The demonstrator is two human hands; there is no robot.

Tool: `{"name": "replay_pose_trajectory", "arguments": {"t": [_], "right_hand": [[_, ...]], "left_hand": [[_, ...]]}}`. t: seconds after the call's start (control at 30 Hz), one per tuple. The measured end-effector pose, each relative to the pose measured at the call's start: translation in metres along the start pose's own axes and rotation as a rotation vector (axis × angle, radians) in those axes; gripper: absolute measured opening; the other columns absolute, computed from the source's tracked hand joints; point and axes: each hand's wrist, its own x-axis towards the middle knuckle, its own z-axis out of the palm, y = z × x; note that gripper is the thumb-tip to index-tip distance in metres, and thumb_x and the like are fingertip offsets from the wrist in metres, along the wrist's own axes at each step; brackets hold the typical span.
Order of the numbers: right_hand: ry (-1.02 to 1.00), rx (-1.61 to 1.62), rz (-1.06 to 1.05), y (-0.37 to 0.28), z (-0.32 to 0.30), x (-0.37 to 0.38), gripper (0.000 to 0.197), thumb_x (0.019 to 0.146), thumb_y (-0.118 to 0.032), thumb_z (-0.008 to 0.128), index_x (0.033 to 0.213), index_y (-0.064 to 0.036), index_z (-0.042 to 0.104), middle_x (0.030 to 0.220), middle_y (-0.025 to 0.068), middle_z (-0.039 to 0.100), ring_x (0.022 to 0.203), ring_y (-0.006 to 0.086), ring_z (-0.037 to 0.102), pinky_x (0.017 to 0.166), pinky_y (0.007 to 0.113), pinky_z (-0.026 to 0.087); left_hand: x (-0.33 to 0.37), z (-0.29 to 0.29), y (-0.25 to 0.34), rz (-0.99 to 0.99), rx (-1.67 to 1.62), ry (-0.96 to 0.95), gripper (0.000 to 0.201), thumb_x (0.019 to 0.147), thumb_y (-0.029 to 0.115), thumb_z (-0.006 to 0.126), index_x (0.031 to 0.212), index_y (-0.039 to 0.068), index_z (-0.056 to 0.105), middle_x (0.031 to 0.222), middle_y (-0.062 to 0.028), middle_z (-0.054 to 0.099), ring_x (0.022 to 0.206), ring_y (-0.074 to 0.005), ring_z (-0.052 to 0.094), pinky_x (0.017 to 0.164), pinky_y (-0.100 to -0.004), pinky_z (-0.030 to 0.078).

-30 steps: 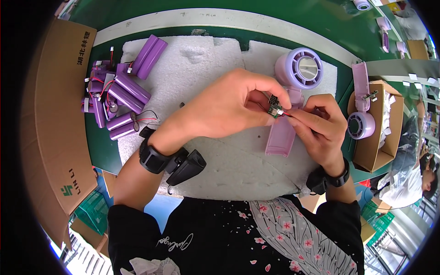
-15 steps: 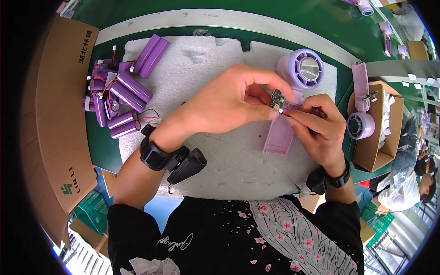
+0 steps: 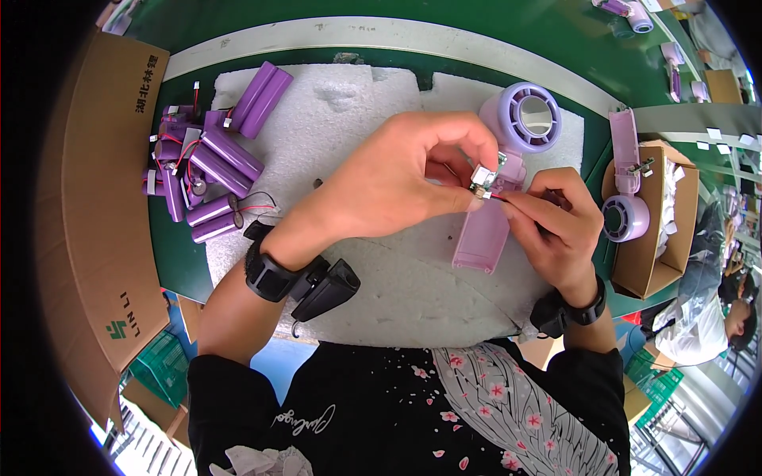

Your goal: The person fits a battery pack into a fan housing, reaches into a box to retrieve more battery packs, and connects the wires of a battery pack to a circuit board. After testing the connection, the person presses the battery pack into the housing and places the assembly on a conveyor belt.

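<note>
My left hand (image 3: 405, 174) pinches a small circuit board (image 3: 481, 179) between thumb and forefinger, over the foam sheet. A white part shows on the board's upper face. Close beside it, my right hand (image 3: 558, 224) is closed on a thin red and black wire (image 3: 498, 197) that runs to a small plug at the board's edge. Whether the plug is fully seated I cannot tell. Below and behind the hands lies a pink handheld fan, its round purple head (image 3: 524, 119) at the far end and its open handle shell (image 3: 480, 238) nearer me, partly hidden by my fingers.
Several purple battery packs (image 3: 226, 159) with wires are heaped on the left of the white foam sheet (image 3: 381, 278). A tall cardboard box (image 3: 103, 198) borders the left. At right, another fan (image 3: 625, 216) lies against a small carton (image 3: 675, 246); a person sits beyond.
The circuit board has been tilted in my left hand, so its white part now shows. My right hand keeps hold of the wire, nearly unmoved.
</note>
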Motion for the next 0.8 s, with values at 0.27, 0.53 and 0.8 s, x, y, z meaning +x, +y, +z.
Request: {"name": "replay_pose_trajectory", "arguments": {"t": [0.27,0.53,0.8], "right_hand": [[0.027,-0.047,-0.038,0.001,0.001,0.0,0.027,0.066,0.001,0.084,0.091,-0.0049,0.076,0.086,0.0046,0.056,0.06,0.014,0.056,0.048,0.026,0.043],[-0.014,-0.022,-0.052,0.002,-0.001,0.001,0.024,0.066,0.0,0.083,0.089,-0.0053,0.076,0.086,0.004,0.056,0.058,0.0136,0.056,0.048,0.026,0.043],[0.148,0.186,0.31,-0.008,0.007,-0.003,0.036,0.069,0.001,0.083,0.103,-0.0055,0.073,0.091,0.0065,0.063,0.064,0.0152,0.061,0.053,0.026,0.048]], "left_hand": [[0.0,0.005,-0.002,-0.015,-0.053,0.043,0.031,0.08,-0.009,0.074,0.107,0.001,0.062,0.099,-0.0051,0.066,0.094,-0.0126,0.066,0.085,-0.0278,0.056],[0.0,0.009,-0.006,0.119,0.148,0.1,0.035,0.08,-0.011,0.07,0.112,0.001,0.066,0.104,-0.0069,0.07,0.094,-0.0139,0.068,0.086,-0.0297,0.058],[0.002,0.016,-0.009,0.368,0.491,0.131,0.038,0.076,-0.009,0.07,0.113,0.002,0.068,0.098,-0.0087,0.073,0.082,-0.0167,0.072,0.078,-0.0282,0.059]]}}
